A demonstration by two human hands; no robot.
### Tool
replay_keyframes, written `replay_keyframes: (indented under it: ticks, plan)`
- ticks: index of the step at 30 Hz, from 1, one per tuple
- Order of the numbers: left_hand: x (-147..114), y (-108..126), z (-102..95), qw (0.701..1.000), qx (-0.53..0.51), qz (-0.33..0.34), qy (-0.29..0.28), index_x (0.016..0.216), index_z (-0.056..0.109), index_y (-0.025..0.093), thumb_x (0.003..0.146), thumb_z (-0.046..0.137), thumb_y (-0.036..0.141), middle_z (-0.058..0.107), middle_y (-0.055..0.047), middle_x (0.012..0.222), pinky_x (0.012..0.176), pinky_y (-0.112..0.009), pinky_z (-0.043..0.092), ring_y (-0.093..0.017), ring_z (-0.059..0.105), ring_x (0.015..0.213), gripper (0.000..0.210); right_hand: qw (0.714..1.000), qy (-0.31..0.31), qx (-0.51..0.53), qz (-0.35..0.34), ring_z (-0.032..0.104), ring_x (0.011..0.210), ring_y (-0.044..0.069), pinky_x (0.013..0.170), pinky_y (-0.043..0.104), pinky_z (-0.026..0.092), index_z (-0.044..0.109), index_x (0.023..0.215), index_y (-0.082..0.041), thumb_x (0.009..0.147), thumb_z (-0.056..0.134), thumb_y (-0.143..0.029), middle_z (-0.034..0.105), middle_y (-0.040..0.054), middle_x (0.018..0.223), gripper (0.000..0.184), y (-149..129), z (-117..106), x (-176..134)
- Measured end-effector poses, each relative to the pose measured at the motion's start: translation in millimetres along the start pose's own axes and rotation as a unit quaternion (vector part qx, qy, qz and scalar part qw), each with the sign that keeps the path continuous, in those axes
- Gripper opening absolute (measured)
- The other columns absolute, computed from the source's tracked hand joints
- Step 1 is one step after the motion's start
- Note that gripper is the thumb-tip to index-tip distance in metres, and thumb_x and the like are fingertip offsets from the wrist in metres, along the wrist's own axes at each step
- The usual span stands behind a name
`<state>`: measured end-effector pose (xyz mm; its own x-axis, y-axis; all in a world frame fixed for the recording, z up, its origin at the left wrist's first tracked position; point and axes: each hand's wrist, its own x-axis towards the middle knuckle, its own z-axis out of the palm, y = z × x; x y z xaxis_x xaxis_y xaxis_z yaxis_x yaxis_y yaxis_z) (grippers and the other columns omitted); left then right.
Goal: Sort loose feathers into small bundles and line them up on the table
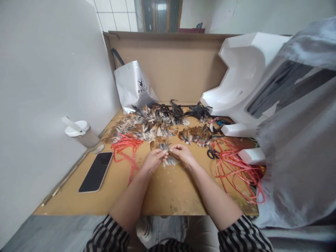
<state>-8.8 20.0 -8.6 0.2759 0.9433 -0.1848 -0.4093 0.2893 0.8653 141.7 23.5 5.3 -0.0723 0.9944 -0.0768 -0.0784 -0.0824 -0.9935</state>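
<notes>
Between my two hands, over the middle of the table, is a small bunch of brown and grey feathers [165,144]. My left hand [155,159] pinches the bunch near its base. From the other side, the fingers of my right hand [183,154] are pinched together at the bunch's edge; what exactly they hold is too small to make out. Pale fluffy feathers [170,161] show just under the hands. Beyond them lies a long pile of brown, white and black feathers [147,126], with a brown feather bundle [195,135] to its right.
Red plastic strips [127,142] lie left of my hands, and a larger tangle of red strips [233,161] on the right beside black scissors [212,153]. A phone [96,172], a lidded cup [85,134], a silver bag [135,85] and white foam [244,70] stand around the cardboard-backed table [168,199].
</notes>
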Motion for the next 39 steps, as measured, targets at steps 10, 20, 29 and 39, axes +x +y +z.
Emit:
replay_keyframes:
  ticks: [10,20,29,39]
  plan:
    - [7.2,-4.1,-9.8,1.0,-0.019,0.017,0.015,0.068,0.061,0.009,0.06,0.069,0.025,0.059,-0.002,0.062,0.049,-0.013,0.038,-0.003,0.051,0.051,0.019,0.931,-0.14,-0.335,-0.038,0.046,0.051,0.008,0.052,0.019,0.035,0.062,0.065,-0.013,0.06,0.054,-0.021,0.058,-0.001,0.058,0.012,0.8,-38.8,0.2]
    - [5.2,-2.0,-5.6,0.999,-0.034,-0.003,0.017,0.07,0.062,0.009,0.061,0.069,0.021,0.06,-0.003,0.063,0.049,-0.013,0.04,-0.004,0.051,0.051,0.017,0.914,-0.06,-0.4,-0.036,0.044,0.046,0.007,0.047,0.018,0.031,0.058,0.058,-0.014,0.059,0.052,-0.019,0.055,-0.0017,0.051,0.008,2.4,-36.3,2.6]
    - [5.3,-3.1,-6.5,0.999,-0.045,-0.005,0.01,0.071,0.062,0.009,0.063,0.067,0.018,0.062,-0.004,0.068,0.049,-0.012,0.04,-0.004,0.053,0.054,0.014,0.987,-0.118,-0.092,0.055,0.04,0.041,0.005,0.04,0.018,0.027,0.057,0.062,-0.013,0.059,0.063,-0.032,0.056,-0.001,0.054,0.02,-10.8,-32.5,-1.6]
    - [4.4,-7.7,-4.5,0.999,-0.034,-0.034,-0.02,0.08,0.063,0.009,0.065,0.066,0.019,0.065,-0.008,0.077,0.05,-0.014,0.043,-0.007,0.058,0.06,0.018,0.999,-0.051,0.004,0.002,0.036,0.04,0.004,0.043,0.019,0.025,0.056,0.066,-0.014,0.057,0.067,-0.038,0.048,-0.0059,0.046,0.028,-6.5,-17.7,-3.3]
